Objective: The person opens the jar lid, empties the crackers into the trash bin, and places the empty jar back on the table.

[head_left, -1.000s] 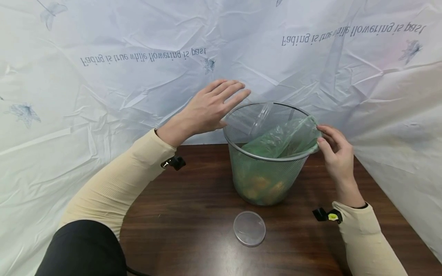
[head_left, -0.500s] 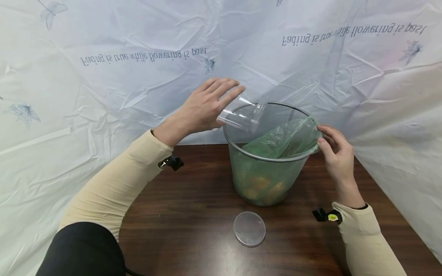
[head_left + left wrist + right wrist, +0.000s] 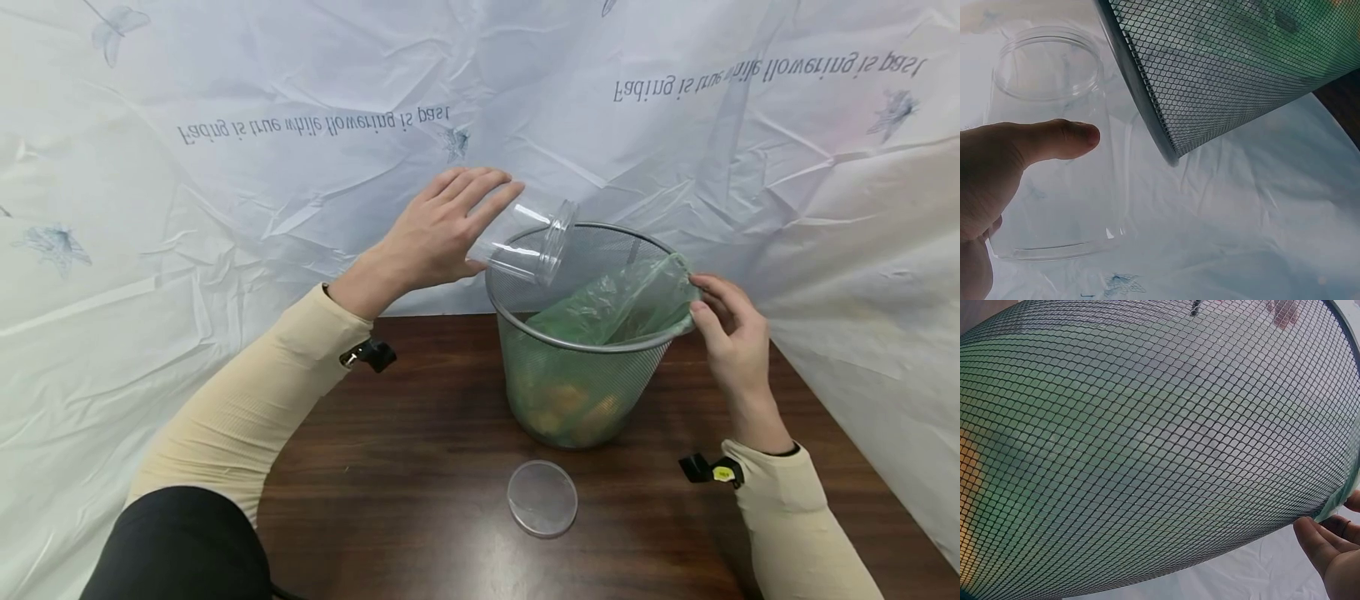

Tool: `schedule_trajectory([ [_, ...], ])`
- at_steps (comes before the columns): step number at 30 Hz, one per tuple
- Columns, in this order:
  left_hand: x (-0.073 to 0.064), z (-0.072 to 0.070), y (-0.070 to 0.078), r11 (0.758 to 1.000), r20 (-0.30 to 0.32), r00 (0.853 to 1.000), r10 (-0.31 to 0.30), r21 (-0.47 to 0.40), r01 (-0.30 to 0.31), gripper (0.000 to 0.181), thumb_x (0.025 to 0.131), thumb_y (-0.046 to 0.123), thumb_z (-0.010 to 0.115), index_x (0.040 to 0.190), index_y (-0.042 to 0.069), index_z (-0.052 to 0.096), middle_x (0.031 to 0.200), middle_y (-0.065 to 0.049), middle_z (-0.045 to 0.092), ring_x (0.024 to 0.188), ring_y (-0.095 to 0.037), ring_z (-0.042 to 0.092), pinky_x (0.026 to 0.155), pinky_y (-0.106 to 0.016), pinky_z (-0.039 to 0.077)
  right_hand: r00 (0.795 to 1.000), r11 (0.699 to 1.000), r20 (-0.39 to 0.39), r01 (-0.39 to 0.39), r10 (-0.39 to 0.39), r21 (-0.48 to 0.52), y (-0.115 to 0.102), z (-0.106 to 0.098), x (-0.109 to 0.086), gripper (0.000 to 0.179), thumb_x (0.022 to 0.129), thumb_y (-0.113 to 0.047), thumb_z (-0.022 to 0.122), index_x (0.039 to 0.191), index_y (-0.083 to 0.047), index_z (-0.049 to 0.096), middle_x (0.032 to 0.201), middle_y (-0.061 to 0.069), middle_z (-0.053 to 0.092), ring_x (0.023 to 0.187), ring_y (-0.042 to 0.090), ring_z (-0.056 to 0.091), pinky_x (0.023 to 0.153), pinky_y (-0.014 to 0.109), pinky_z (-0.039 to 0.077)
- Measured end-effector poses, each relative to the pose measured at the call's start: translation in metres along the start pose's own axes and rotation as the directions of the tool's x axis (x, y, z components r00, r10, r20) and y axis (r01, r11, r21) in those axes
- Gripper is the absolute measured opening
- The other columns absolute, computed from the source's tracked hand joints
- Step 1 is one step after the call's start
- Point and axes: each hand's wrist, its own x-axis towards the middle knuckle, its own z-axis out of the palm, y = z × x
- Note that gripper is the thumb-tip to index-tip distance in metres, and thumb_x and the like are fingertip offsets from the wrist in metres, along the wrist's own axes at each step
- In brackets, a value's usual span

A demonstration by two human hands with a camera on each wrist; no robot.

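My left hand (image 3: 438, 233) grips a clear plastic jar (image 3: 528, 237) from the side, tilted with its lidless mouth over the left rim of a wire-mesh bin (image 3: 577, 343). The left wrist view shows the thumb lying across the see-through jar (image 3: 1066, 187), which looks empty. At the bin's right rim my right hand (image 3: 738, 346) pinches the edge of a green plastic bag (image 3: 592, 308) that hangs inside. Through the mesh, blurred orange-yellow things (image 3: 562, 404) show at the bottom of the bag. In the right wrist view, thumb and fingers hold the bag at the rim.
A round clear lid (image 3: 542, 498) lies on the dark wooden table (image 3: 390, 467) in front of the bin. A white printed sheet (image 3: 315, 67) hangs behind the table and along both sides. A black rounded object (image 3: 180, 550) is at the lower left.
The left hand has drawn slightly back to the left, and the jar has come up from inside the bin to above its rim. The right hand has stayed in place.
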Motion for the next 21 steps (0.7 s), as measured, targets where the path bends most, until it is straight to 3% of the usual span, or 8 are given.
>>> schedule_trajectory([
  [12, -0.003, -0.002, -0.003, 1.0, -0.003, 1.0, -0.024, -0.001, 0.024, 0.105, 0.058, 0.042, 0.081, 0.143, 0.009, 0.027, 0.14, -0.012, 0.035, 0.129, -0.027, 0.031, 0.111, -0.036, 0.018, 1.0, 1.0, 0.002, -0.004, 0.004, 0.011, 0.0, 0.0, 0.0, 0.032, 0.088, 0.002, 0.051, 0.118, 0.012, 0.054, 0.12, 0.019, 0.051, 0.113, 0.017, 0.049, 0.094, 0.019, 0.04],
  [21, -0.005, -0.003, -0.005, 1.0, -0.004, 1.0, -0.03, -0.01, 0.03, 0.104, 0.058, 0.039, 0.081, 0.142, 0.009, 0.028, 0.139, -0.012, 0.035, 0.129, -0.028, 0.031, 0.111, -0.036, 0.018, 1.0, 1.0, -0.011, -0.001, 0.001, 0.022, 0.018, -0.004, 0.001, 0.032, 0.087, 0.002, 0.052, 0.118, 0.01, 0.054, 0.119, 0.017, 0.053, 0.112, 0.017, 0.049, 0.094, 0.019, 0.04],
])
